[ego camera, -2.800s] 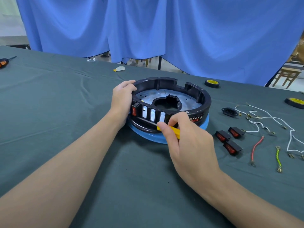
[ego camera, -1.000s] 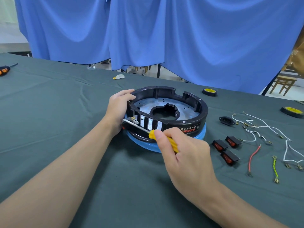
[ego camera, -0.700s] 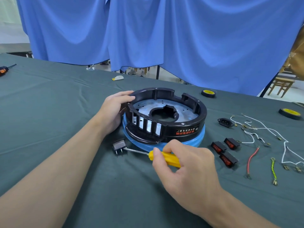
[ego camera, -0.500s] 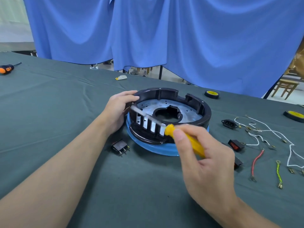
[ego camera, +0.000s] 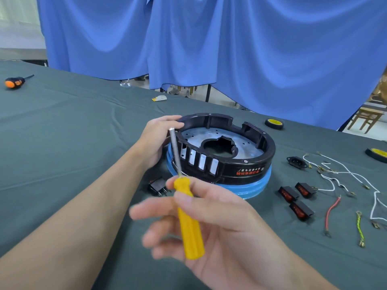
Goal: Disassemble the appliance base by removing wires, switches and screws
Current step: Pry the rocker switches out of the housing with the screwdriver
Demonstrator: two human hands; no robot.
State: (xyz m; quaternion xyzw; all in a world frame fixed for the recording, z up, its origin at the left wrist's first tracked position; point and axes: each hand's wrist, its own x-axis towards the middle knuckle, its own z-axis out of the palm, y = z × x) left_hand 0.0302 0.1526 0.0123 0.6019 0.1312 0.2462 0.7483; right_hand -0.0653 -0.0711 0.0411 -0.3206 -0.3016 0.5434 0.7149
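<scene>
Screwdriver swung up since half a second ago: right hand [ego camera: 219,233] now holds the yellow screwdriver [ego camera: 189,222] near upright, tip up, handle lower and nearer the camera than before.

From my end: thumb and loosely curled fingers hold the handle, fingertips blurred. Left hand [ego camera: 158,141] grips the rim of the black appliance base [ego camera: 247,170], which sits on a blue ring [ego camera: 251,189] on the worktop [ego camera: 62,143], beyond the right hand. One freed switch [ego camera: 157,186] lies between the hands. Three more switches [ego camera: 301,210], a red wire [ego camera: 330,214] and a green-yellow wire [ego camera: 359,227] lie right of the right hand.
</scene>
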